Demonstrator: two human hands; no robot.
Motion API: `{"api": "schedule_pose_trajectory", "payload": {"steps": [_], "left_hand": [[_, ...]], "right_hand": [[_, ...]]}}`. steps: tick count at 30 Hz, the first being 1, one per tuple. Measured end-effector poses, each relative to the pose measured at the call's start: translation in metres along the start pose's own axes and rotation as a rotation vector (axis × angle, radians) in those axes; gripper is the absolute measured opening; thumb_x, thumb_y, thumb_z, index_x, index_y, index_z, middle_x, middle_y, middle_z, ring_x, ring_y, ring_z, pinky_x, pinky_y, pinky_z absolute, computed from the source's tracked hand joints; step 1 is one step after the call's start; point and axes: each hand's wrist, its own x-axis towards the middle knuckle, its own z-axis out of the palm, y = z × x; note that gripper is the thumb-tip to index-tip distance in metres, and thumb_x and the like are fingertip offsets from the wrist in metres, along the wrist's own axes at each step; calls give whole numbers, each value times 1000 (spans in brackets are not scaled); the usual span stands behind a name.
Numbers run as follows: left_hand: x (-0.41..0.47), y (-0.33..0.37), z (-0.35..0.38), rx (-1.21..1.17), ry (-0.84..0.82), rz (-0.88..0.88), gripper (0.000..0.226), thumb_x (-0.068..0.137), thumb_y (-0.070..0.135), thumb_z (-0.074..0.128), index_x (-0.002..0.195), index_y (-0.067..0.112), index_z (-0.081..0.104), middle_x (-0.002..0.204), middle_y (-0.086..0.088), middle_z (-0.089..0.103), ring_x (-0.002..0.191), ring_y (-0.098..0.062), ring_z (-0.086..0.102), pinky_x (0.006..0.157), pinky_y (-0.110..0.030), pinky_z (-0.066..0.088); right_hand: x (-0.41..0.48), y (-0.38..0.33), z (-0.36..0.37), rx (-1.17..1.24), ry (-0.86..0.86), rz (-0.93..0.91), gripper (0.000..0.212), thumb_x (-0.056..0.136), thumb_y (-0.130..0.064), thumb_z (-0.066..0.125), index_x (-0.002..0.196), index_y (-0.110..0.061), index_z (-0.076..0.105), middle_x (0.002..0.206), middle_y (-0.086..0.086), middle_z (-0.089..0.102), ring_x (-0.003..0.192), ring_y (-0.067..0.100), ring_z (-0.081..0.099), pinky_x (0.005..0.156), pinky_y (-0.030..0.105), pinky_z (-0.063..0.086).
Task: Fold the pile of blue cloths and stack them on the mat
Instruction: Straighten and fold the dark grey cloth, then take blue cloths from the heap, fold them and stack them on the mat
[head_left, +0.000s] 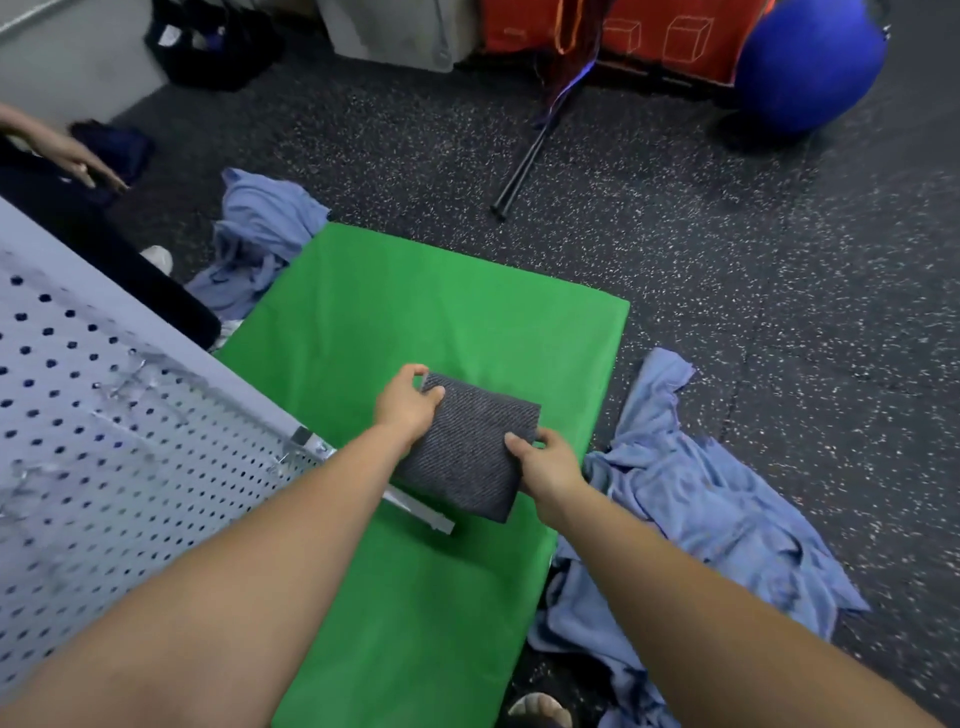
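Note:
A green mat (415, 312) lies on the speckled floor. Above its middle I hold a dark grey, ribbed rectangular pad (467, 457). My left hand (408, 405) grips its far left corner and my right hand (545, 462) grips its right edge. A crumpled pile of light blue cloths (691, 509) lies on the floor just right of the mat. Another heap of light blue cloths (260, 234) lies at the mat's far left corner.
A perforated grey panel (104, 415) with a metal bar overhangs the mat's left side. Another person's hand (78, 156) and dark clothing are at far left. A blue ball (810, 62), orange boxes (649, 31) and black rods (524, 166) sit further back. A sandalled foot (540, 709) shows below.

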Motion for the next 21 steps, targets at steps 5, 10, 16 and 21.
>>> {"api": "schedule_pose_trajectory", "payload": {"steps": [5, 10, 16, 21], "left_hand": [[12, -25, 5, 398, 139, 126, 52, 99, 28, 71, 148, 26, 52, 148, -12, 50, 137, -34, 49, 115, -52, 45], [-4, -58, 45, 393, -142, 147, 53, 100, 40, 67, 150, 29, 54, 147, -9, 49, 133, -33, 54, 113, -47, 48], [0, -69, 47, 446, -159, 61, 67, 105, 48, 57, 165, 27, 35, 168, -7, 35, 148, -36, 42, 118, -53, 42], [22, -61, 30, 522, -201, -51, 71, 106, 47, 54, 168, 22, 27, 173, -10, 28, 156, -36, 31, 124, -58, 34]], "right_hand": [[28, 33, 21, -177, -64, 110, 76, 92, -26, 76, 157, -13, 37, 115, 10, 66, 77, 15, 57, 65, 35, 50], [29, 54, 29, -112, -61, 58, 63, 93, -1, 60, 151, -23, 46, 94, 7, 71, 74, 20, 59, 66, 36, 49], [28, 40, 59, -150, -238, 94, 66, 100, 10, 41, 158, -22, 38, 88, 5, 68, 69, 16, 60, 63, 27, 52], [29, 25, 80, -189, -350, 144, 79, 101, 8, 41, 170, -22, 18, 81, 6, 61, 78, 20, 54, 109, 51, 51]]}}
